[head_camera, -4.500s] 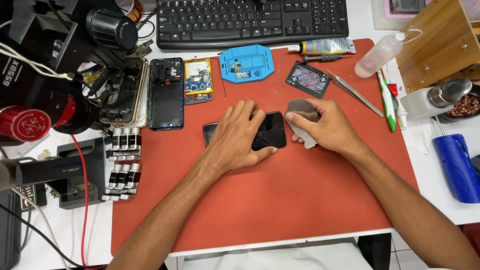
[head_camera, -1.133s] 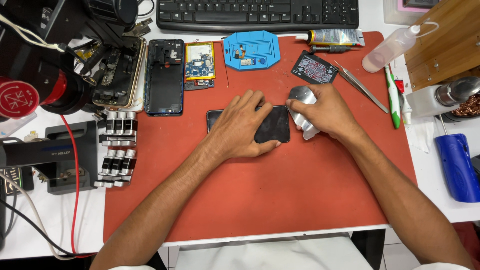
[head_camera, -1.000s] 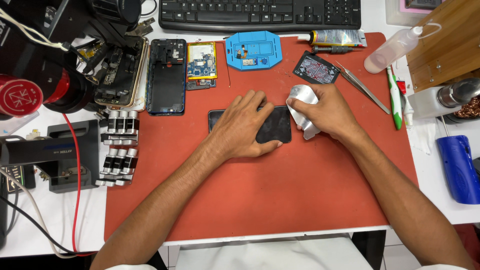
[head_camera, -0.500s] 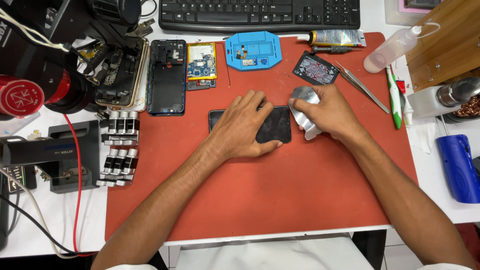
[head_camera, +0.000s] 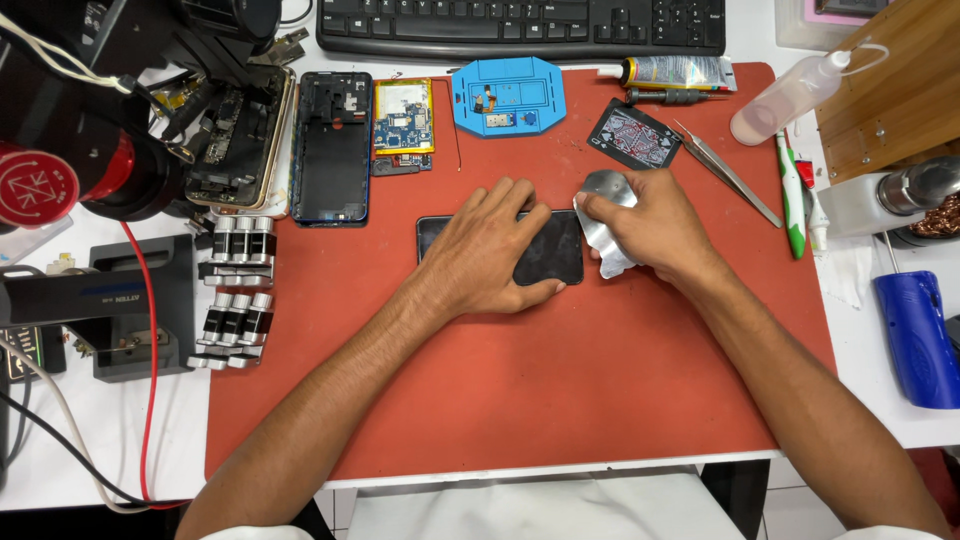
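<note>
Left hand (head_camera: 490, 250) pinning phone (head_camera: 550, 262) — right hand (head_camera: 650, 225) gripping metal sheet (head_camera: 603, 200)

Glossy black glass phone (head_camera: 548, 262) on matt red rubbery mat (head_camera: 560, 400), thin shiny metal sheet (head_camera: 604, 215) just right of phone, smooth blue plastic tray (head_camera: 508, 95) above

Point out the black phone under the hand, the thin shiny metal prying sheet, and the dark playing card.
black phone (head_camera: 552, 262), head view, bare glass near its right end.
thin shiny metal prying sheet (head_camera: 603, 189), head view, rounded upper part.
dark playing card (head_camera: 634, 133), head view, centre of its face.

White table (head_camera: 90, 440); red mat (head_camera: 560, 400), keyboard (head_camera: 520, 22) on it.
</note>
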